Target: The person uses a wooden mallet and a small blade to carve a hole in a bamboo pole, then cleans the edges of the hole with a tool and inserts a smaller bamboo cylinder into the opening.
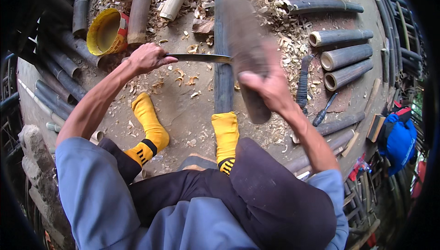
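My left hand grips the handle of a long flat blade that lies crosswise against a dark bamboo pole. The pole runs away from me along the ground, its near end by my right foot in a yellow sock. My right hand holds a thick dark wooden billet, blurred with motion, raised just over the blade where it meets the pole. My left foot in its yellow sock rests to the left of the pole.
Short cut bamboo sections lie at the right beside a dark-handled tool and a chisel. A yellow bucket lies on its side at upper left among poles. Shavings cover the ground. A blue bag sits far right.
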Available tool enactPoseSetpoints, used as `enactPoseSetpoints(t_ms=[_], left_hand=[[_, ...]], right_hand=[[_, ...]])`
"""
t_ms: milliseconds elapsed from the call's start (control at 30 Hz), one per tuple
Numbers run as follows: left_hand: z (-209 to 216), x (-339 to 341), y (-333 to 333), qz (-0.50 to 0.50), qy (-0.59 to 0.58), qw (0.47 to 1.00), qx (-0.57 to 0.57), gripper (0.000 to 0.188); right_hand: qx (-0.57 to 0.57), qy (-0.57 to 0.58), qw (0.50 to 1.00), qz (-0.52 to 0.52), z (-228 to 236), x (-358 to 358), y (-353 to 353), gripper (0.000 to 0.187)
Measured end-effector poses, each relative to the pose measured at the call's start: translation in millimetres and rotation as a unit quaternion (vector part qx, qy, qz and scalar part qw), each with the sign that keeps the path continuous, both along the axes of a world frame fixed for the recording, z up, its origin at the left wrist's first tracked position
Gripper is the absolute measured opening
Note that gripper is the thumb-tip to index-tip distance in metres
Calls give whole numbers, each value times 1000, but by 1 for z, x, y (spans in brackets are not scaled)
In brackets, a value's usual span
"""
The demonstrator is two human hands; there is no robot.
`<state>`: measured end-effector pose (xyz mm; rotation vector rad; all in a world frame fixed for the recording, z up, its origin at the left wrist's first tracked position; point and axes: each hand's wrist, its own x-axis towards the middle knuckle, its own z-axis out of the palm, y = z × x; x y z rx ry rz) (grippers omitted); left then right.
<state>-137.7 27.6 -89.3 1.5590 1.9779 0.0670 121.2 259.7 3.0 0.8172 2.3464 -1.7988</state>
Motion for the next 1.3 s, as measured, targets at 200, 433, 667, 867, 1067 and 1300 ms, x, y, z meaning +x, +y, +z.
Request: enactPoseSetpoints(t_ms=[200,433,667,867,1067,1300], left_hand=[[3,-3,-5,43,-52,996,-57,60],[34,-120,-62,449,166,851,216,31],[-33,-163,-114,316,141,932,-111,26],[12,-132,-94,286,284,914,52,35],[48,-21,-50,86,50,986,137,60],[-2,-39,-29,106,-180,962,-173,25]], right_hand=[[8,-17,1000,-14,7,23,5,88],[113,-89,967,-211,-40,125,-10,83],[113,-225,954,-163,-66,186,-51,88],[96,-226,957,-155,-65,192,-57,90],[82,-239,953,-168,-78,197,-61,93],[47,-245,953,-173,-77,191,-49,87]])
